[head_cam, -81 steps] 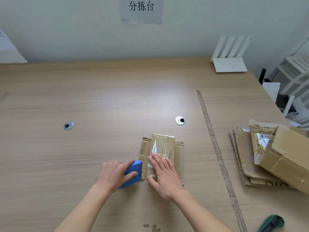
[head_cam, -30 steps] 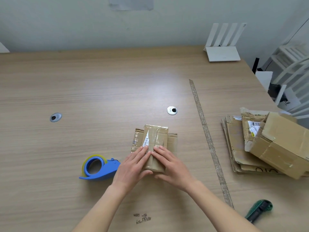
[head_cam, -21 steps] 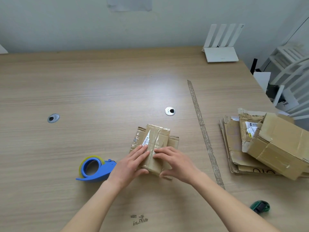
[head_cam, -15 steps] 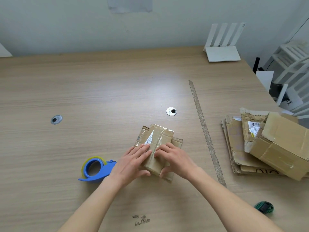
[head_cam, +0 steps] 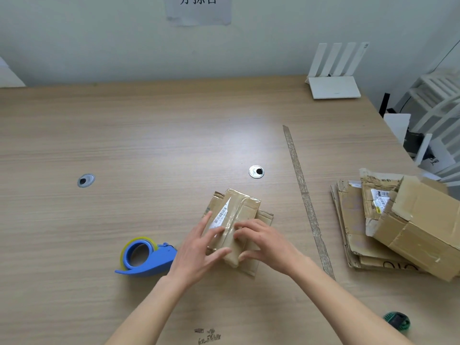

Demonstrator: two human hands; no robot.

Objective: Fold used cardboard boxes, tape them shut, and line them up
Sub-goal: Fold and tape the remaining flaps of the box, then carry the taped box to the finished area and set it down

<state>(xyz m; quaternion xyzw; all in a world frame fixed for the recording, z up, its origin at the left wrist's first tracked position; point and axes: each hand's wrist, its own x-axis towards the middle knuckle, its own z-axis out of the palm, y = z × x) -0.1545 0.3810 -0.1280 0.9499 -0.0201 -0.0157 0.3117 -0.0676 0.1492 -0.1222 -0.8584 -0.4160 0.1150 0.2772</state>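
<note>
- Small flattened brown cardboard box [head_cam: 235,215], glossy with clear tape and bearing a white barcode label, lies skewed near the front middle of the pale wood surface [head_cam: 149,145].
- Left hand [head_cam: 199,250]: fingers spread straight over the box's left side, thumb under its near end; grip released, pressing only.
- Right hand [head_cam: 263,242]: fingers curled on the taped seam, thumb at the near edge, grasping the box.
- Blue tape dispenser with yellow-edged roll [head_cam: 144,257] just left of the left hand.
- Stack of flattened brown cardboard [head_cam: 353,225] at right, a folded box [head_cam: 423,227] on top.
</note>
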